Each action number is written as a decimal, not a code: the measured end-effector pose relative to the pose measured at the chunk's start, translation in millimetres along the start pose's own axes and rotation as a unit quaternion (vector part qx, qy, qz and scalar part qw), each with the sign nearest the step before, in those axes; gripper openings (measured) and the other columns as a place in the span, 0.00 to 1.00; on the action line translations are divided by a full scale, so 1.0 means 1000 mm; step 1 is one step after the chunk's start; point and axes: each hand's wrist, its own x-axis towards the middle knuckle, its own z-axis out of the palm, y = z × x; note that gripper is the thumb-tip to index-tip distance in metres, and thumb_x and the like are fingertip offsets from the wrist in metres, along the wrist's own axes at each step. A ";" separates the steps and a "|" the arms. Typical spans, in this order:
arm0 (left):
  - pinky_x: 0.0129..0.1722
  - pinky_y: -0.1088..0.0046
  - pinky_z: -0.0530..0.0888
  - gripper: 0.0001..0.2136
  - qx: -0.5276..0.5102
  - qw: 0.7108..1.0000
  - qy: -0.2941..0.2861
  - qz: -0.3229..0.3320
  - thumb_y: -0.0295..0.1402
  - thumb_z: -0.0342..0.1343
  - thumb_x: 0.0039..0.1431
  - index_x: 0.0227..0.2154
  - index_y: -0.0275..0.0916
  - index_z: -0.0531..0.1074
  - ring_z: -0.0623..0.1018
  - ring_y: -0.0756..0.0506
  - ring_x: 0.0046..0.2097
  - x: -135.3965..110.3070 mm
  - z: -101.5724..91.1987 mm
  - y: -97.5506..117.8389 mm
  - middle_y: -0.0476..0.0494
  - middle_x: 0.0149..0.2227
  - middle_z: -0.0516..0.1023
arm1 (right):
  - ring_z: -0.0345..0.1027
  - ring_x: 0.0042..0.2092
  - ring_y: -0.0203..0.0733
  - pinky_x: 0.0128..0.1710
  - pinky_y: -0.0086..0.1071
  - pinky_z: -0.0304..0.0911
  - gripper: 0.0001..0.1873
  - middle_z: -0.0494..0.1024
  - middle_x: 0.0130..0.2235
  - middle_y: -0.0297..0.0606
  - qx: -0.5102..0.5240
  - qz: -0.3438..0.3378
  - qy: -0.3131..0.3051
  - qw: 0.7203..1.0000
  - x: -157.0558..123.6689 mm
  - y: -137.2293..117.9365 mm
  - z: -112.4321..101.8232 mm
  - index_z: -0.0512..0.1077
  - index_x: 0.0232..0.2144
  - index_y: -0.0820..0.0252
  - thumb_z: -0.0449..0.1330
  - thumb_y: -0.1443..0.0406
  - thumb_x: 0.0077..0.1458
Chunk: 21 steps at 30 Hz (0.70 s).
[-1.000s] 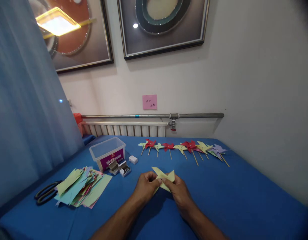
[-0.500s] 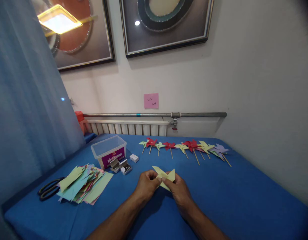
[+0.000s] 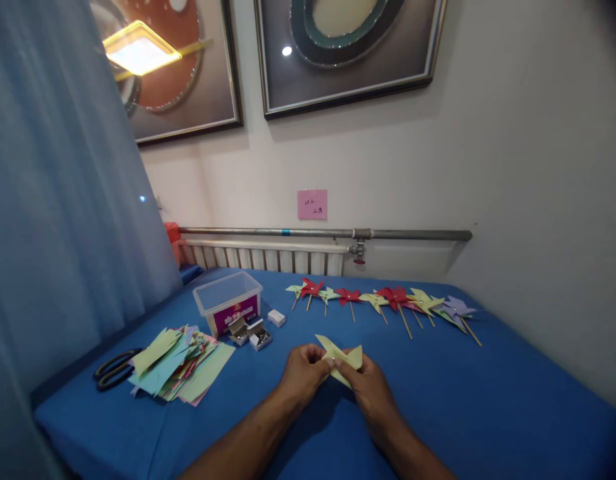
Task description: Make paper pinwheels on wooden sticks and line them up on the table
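The fingers (image 3: 321,368) of the left hand (image 3: 300,377) and right hand (image 3: 375,391) pinch a yellow pinwheel (image 3: 355,358) close to the pin (image 3: 333,361) in its middle, over the near desk (image 3: 488,400). To the left, two open boxes (image 3: 261,339) and a white box (image 3: 277,318) sit just beside a clear tub (image 3: 235,313). Farther left, scissors (image 3: 113,369) show only handles at the edge of a paper pile (image 3: 164,367). From far middle to far right lies a row of pinwheels (image 3: 395,297).
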 end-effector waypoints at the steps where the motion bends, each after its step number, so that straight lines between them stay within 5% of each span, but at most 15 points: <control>1: 0.24 0.75 0.56 0.16 0.001 1.000 -0.002 0.000 0.44 0.67 0.40 0.23 0.37 0.70 0.61 0.54 0.22 0.000 0.000 0.000 0.54 0.18 0.67 | 0.69 0.29 0.44 0.31 0.34 0.64 0.22 0.78 0.27 0.33 -0.002 0.001 -0.002 1.000 -0.001 -0.002 0.000 0.75 0.33 0.57 0.71 0.51 0.38; 21: 0.25 0.76 0.60 0.09 -0.007 0.999 0.016 -0.048 0.32 0.66 0.44 0.23 0.37 0.69 0.64 0.54 0.22 -0.005 0.002 0.015 0.55 0.19 0.69 | 0.75 0.31 0.47 0.32 0.35 0.68 0.27 0.82 0.29 0.36 0.009 0.024 -0.021 0.999 -0.001 -0.005 -0.003 0.77 0.37 0.59 0.74 0.51 0.36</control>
